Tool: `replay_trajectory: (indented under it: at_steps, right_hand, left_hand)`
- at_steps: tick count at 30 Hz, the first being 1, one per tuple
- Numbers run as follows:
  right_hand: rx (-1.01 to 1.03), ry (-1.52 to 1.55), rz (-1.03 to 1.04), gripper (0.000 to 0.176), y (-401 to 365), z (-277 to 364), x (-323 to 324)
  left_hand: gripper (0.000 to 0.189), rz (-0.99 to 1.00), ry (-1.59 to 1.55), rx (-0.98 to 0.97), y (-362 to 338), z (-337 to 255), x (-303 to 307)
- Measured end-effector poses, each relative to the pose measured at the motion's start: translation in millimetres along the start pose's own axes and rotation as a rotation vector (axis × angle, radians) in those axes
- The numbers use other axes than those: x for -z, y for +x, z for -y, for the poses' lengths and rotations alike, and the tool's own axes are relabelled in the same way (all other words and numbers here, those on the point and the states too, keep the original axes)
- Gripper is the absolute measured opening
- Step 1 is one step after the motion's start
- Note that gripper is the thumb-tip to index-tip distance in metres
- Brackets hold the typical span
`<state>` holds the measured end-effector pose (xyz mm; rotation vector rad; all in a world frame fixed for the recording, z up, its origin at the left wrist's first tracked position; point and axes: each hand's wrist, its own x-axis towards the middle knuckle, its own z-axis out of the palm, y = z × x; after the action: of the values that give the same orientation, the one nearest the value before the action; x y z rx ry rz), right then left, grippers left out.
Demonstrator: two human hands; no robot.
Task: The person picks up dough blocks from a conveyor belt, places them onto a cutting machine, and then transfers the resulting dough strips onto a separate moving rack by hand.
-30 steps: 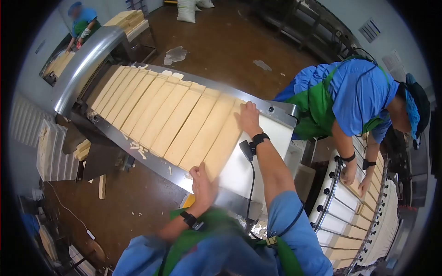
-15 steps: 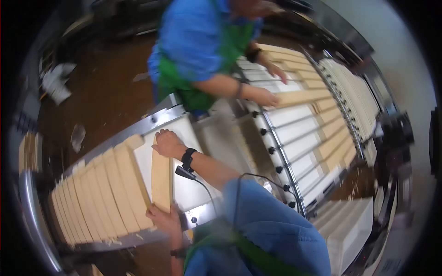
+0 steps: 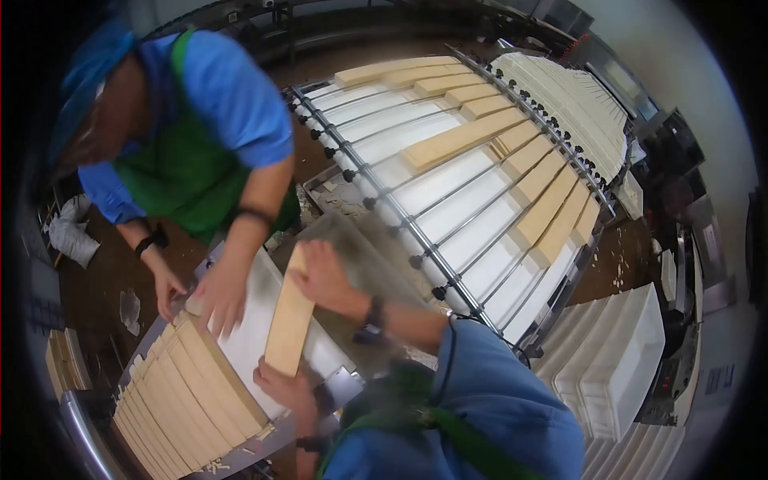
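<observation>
A long, pale-yellow slab [image 3: 290, 324], which looks like dough, is held at both ends over a white board [image 3: 252, 320]. My right hand [image 3: 324, 276] grips its far end, the fingers closed on the edge. At the near end, my left hand [image 3: 284, 388] is closed around it. To the left stands a tight row of similar slabs [image 3: 188, 384] on edge. A co-worker's hands [image 3: 222, 300] reach to the far end of that row.
A conveyor [image 3: 416, 212] with rod-divided lanes and black knobs carries several slabs to the right. Nested white trays [image 3: 608, 360] stand at lower right. A co-worker in a green apron [image 3: 184, 176] leans in from the left. Crumbs lie near the row.
My hands have moved the slab rightward, away from the row. The co-worker has let go of a slab on the conveyor and turned to the row. My view has shifted.
</observation>
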<state>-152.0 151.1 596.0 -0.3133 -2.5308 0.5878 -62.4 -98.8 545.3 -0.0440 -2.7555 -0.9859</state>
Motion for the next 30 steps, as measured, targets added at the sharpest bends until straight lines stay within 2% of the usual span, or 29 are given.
replay_trajectory:
  at_steps: [1, 2, 5, 7, 9, 10, 11, 12, 13, 14, 15, 17, 20, 21, 22, 23, 24, 26, 30]
  right_hand:
    - [0.058, -0.030, -0.171, 0.064, 3.7, -20.6, 24.6]
    - [0.043, -0.007, -0.200, 0.064, 12.9, -38.4, 58.7]
    - [-0.021, -0.103, -0.255, 0.063, 51.6, -92.4, 162.1]
    - [-0.052, -0.250, -0.366, 0.059, 79.8, -151.0, 203.6]
    - [-0.113, -0.346, -0.476, 0.055, 101.9, -199.2, 250.9]
    - [-0.196, -0.367, -0.438, 0.055, 109.6, -222.8, 270.3]
    - [-0.276, -0.387, -0.399, 0.055, 117.4, -244.8, 288.2]
    - [-0.274, -0.392, -0.398, 0.055, 125.4, -272.1, 300.1]
    - [-0.378, -0.384, -0.329, 0.057, 128.2, -306.5, 303.0]
    - [-0.479, -0.374, -0.260, 0.060, 127.0, -338.4, 301.5]
    - [-0.474, -0.372, -0.263, 0.060, 124.2, -365.5, 296.4]
    - [-0.587, -0.297, -0.167, 0.065, 112.6, -418.1, 277.4]
    - [-0.605, -0.225, -0.090, 0.067, 93.0, -491.0, 238.7]
    - [-0.603, -0.219, -0.093, 0.067, 92.6, -495.4, 237.0]
    - [-0.676, -0.222, 0.036, 0.070, 92.8, -499.6, 234.2]
    - [-0.751, -0.224, 0.171, 0.074, 91.9, -503.9, 232.1]
    - [-0.752, -0.218, 0.177, 0.074, 95.8, -501.7, 238.6]
    - [-0.762, -0.402, 0.288, 0.079, 104.9, -494.7, 256.0]
    - [-0.729, -0.510, 0.156, 0.083, 80.8, -538.4, 266.5]
  left_hand:
    - [0.077, -0.073, -0.066, -0.082, 3.0, -19.7, -15.8]
    - [0.071, -0.096, -0.132, -0.153, 9.3, -51.0, -23.6]
    - [0.068, -0.013, -0.273, -0.203, 31.8, -160.1, -52.1]
    - [0.071, 0.063, -0.309, -0.312, 44.7, -220.3, -81.4]
    - [0.073, 0.107, -0.319, -0.328, 46.4, -283.7, -110.3]
    - [0.073, 0.111, -0.324, -0.327, 46.9, -312.7, -120.5]
    - [0.076, 0.206, -0.300, -0.336, 47.6, -340.8, -128.3]
    - [0.079, 0.300, -0.274, -0.345, 48.2, -363.1, -137.6]
    - [0.079, 0.303, -0.274, -0.344, 47.3, -378.9, -150.1]
    - [0.079, 0.342, -0.226, -0.370, 47.0, -392.9, -163.7]
    - [0.080, 0.375, -0.177, -0.396, 48.4, -404.1, -175.9]
    - [0.079, 0.404, -0.102, -0.430, 51.4, -419.4, -195.6]
    - [0.077, 0.436, -0.002, -0.510, 55.3, -429.8, -227.6]
    - [0.077, 0.499, 0.061, -0.529, 55.6, -433.7, -235.7]
    - [0.077, 0.563, 0.127, -0.546, 57.5, -437.2, -244.1]
    - [0.085, 0.664, 0.178, -0.492, 59.6, -439.2, -252.5]
    - [0.085, 0.667, 0.185, -0.489, 59.9, -437.5, -256.5]
    - [0.095, 0.564, 0.014, -0.583, 57.6, -430.5, -260.8]
    - [0.098, 0.713, -0.039, -0.447, 52.9, -439.7, -254.8]
